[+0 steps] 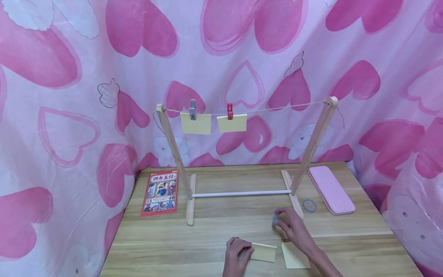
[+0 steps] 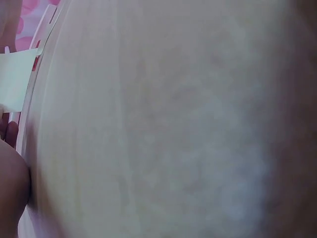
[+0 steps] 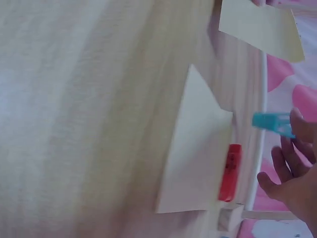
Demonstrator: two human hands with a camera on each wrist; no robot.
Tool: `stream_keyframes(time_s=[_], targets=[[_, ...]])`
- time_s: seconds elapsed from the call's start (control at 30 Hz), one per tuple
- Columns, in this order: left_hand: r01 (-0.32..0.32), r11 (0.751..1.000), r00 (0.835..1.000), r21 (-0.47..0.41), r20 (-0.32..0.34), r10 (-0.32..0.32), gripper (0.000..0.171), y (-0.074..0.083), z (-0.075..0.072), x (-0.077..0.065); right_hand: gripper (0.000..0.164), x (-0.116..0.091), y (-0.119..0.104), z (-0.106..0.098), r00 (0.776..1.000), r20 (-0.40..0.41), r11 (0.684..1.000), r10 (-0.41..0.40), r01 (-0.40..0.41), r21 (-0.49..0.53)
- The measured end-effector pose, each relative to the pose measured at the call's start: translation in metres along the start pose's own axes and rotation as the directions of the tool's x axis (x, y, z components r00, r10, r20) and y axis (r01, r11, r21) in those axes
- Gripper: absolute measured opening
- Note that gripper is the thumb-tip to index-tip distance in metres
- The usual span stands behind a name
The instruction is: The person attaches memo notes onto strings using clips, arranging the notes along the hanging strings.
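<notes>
Left hand (image 1: 237,255) pinches yellow card (image 1: 264,253) by one end, seemingly leaving top edge free, beside loose card (image 1: 294,258) on table (image 1: 159,246); right hand (image 1: 292,227) pinches teal clip (image 3: 272,123), apart from both cards

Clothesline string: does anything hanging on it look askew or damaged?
Slightly askew: the yellow paper under the red clothespin tilts, its right end higher, and the string sags around the two clipped papers. No damage stands out.
</notes>
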State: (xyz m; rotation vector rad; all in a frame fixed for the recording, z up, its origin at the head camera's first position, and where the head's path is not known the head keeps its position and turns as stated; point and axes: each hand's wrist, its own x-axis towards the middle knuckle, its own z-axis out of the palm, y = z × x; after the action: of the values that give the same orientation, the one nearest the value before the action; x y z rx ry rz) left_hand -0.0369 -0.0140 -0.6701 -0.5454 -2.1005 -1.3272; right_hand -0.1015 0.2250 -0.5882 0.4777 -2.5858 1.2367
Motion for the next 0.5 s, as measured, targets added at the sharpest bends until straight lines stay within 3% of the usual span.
stream_keyframes(time_s=[0.1, 0.2, 0.3, 0.33, 0.4, 0.5], targets=[[0.084, 0.996, 0.996, -0.038, -0.016, -0.085, 0.022, 0.007, -0.001, 0.001, 0.038, 0.007, -0.007, -0.008, 0.989, -0.081, 0.991, -0.126, 0.122, -0.055], [0.226, 0.968, 0.974, -0.109, -0.002, -0.227, 0.017, 0.014, -0.001, 0.003, 0.039, 0.02, -0.021, -0.022, 0.973, -0.117, 0.979, -0.201, 0.197, -0.043], [0.387, 0.9, 0.922, -0.203, 0.07, -0.38, 0.006, 0.02, -0.005, 0.009, 0.039, 0.038, -0.041, -0.039, 0.962, -0.128, 0.97, -0.24, 0.242, 0.003], [0.405, 0.886, 0.914, -0.224, 0.086, -0.396, 0.004, 0.02, -0.006, 0.012, 0.039, 0.044, -0.049, -0.045, 0.959, -0.13, 0.967, -0.25, 0.255, 0.023], [0.484, 0.836, 0.875, -0.259, 0.141, -0.463, 0.005, 0.026, -0.01, 0.024, 0.039, 0.057, -0.064, -0.058, 0.952, -0.138, 0.957, -0.274, 0.284, 0.057], [0.561, 0.787, 0.828, -0.259, 0.178, -0.532, 0.009, 0.036, -0.017, 0.051, 0.033, 0.074, -0.087, -0.078, 0.935, -0.154, 0.939, -0.32, 0.334, 0.078]])
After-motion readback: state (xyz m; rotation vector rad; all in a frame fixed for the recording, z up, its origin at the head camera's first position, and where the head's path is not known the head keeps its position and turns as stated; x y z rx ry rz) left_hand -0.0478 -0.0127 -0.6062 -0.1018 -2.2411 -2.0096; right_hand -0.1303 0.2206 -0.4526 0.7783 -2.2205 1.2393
